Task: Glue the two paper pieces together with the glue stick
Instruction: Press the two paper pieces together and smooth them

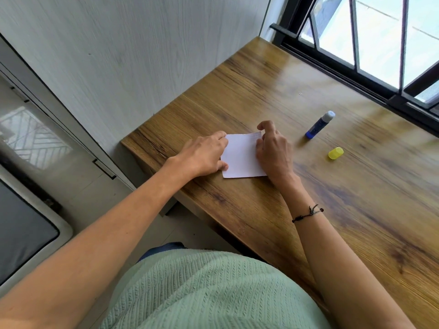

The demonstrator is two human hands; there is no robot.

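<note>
A small white square of paper (242, 156) lies flat on the wooden table (308, 186); only one sheet shows, so I cannot tell whether a second piece lies under it. My left hand (204, 155) presses its left edge with the fingers flat. My right hand (273, 150) rests on the right edge, fingertips pinching the far right corner. The blue glue stick (319, 125) stands tilted and uncapped to the right, its pale tip exposed. Its yellow cap (336, 153) lies on the table nearer to me.
A window with dark bars (370, 43) runs along the table's far right edge. A pale wood-grain wall (118, 55) borders the table's left end. My green top (202, 293) fills the bottom of the view.
</note>
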